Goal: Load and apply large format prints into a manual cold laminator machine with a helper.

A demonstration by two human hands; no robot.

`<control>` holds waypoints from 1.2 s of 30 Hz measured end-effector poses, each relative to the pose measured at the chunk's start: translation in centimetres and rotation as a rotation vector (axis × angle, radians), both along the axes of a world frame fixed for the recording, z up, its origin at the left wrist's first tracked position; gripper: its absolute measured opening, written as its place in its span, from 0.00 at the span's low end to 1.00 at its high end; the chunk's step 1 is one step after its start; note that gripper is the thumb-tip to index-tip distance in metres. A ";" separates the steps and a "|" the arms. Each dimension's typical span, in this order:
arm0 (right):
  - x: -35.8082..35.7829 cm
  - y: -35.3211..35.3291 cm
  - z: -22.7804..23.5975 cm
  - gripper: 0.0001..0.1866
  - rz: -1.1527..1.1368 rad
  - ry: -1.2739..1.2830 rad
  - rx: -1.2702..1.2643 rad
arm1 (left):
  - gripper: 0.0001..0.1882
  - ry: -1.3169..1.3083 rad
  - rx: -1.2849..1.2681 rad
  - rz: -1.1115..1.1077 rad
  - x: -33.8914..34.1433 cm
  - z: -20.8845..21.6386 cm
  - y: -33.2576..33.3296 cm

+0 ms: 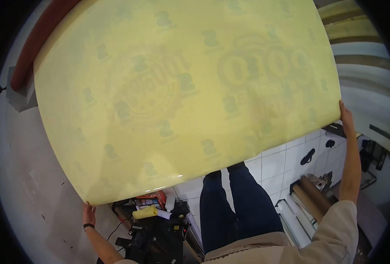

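A large yellow backing-paper sheet point(182, 110) spans most of the view, glossy and gently curved. Small grey-green marks repeat over it, and two faint larger prints show through. My left hand point(88, 214) pinches its near left corner; most of those fingers sit at or behind the edge. At the near right corner, my right hand point(346, 118) grips the sheet with fingers along its side edge. Both arms are spread wide, and the sheet hangs between them in front of my legs. Whatever lies beneath the sheet is hidden.
Below left is a black machine point(153, 240) with a small yellow roll point(145, 213) near it. Long rolls point(311, 198) lean at lower right. A dark sandal point(308, 156) lies on white floor tiles. A red-brown roll point(39, 48) is at upper left; more rolls point(353, 28) stack at upper right.
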State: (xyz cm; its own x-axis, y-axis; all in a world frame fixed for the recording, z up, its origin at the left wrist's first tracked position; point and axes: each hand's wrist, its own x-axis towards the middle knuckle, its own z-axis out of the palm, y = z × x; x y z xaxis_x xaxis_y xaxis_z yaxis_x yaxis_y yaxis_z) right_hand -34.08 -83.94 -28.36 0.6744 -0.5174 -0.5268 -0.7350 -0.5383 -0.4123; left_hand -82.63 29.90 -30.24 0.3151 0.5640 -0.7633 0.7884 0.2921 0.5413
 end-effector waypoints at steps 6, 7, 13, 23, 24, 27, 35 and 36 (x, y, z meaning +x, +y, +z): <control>0.4 -1.2 1.5 0.32 0.152 -0.149 0.323 | 0.29 -0.246 0.083 0.051 -3.7 3.0 3.6; 1.0 -1.6 1.7 0.31 0.170 -0.239 0.397 | 0.30 -0.339 0.108 0.076 -3.2 3.4 3.9; -1.3 -0.8 3.5 0.29 0.038 -0.113 0.449 | 0.30 -0.240 0.002 0.233 -3.5 1.5 0.2; -4.2 -1.8 7.9 0.27 0.168 0.003 -0.031 | 0.28 -0.386 0.187 0.388 -1.4 2.8 -3.0; -4.9 -2.7 7.8 0.28 0.207 -0.022 -0.064 | 0.27 -0.417 0.197 0.490 -1.1 2.3 -3.2; -6.4 -2.2 10.6 0.27 0.161 -0.035 0.285 | 0.25 -0.500 0.254 0.607 -1.4 3.4 -2.6; -6.4 -1.4 16.4 0.28 0.161 -0.067 0.299 | 0.28 -0.461 0.355 0.964 3.5 5.9 -6.6; -6.7 -1.5 17.0 0.29 0.101 -0.080 0.172 | 0.29 -0.316 0.433 1.018 5.6 6.9 -7.3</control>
State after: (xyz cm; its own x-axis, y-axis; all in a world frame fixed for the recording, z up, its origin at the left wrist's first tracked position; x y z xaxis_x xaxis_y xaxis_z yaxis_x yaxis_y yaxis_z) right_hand -40.79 -85.39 -11.40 0.7612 -0.3524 -0.5444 -0.6425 -0.5242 -0.5589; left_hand -77.01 22.57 -23.37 -0.2943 0.8627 -0.4114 0.1050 0.4570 0.8832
